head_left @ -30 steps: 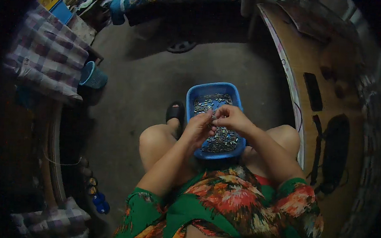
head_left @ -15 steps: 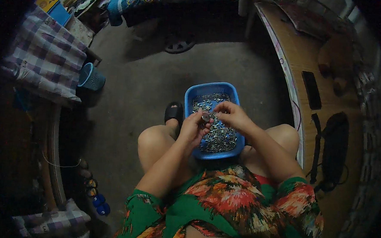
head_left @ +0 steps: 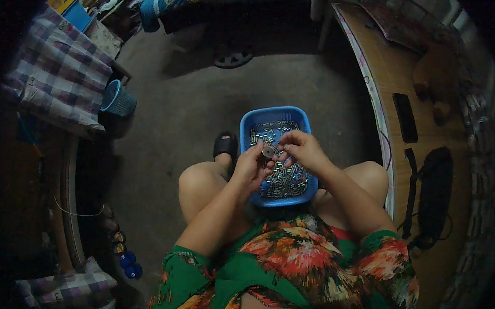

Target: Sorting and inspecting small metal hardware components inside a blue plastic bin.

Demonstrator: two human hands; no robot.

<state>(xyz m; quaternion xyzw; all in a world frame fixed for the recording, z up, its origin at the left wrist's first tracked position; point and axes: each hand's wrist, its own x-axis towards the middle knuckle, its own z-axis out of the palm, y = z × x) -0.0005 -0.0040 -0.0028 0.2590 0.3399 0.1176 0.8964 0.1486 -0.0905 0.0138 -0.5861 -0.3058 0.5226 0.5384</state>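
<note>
A blue plastic basket (head_left: 283, 203) holds many small shiny metal cylinders (head_left: 282, 181). Above it, my left hand (head_left: 251, 167) is closed around a small round metal piece with a dark centre (head_left: 268, 152), its flat face turned up. My right hand (head_left: 304, 153) meets it from the right, thumb and fingers pinched close to that piece. Whatever sits between those right fingertips is too small to make out. Both hands partly cover the cylinders in the middle of the basket.
The basket stands between my knees. A black slipper (head_left: 225, 144) is on my left foot. On the right, a wooden bench (head_left: 376, 55) carries a dark phone-like slab (head_left: 405, 118) and a black bag (head_left: 434, 192). A blue bin (head_left: 119, 100) stands at left beside checked cloth (head_left: 67, 72).
My right fingers have shifted slightly and curled lower beside the round metal piece. The piece has tipped a little, showing more of its flat face. The basket stays put.
</note>
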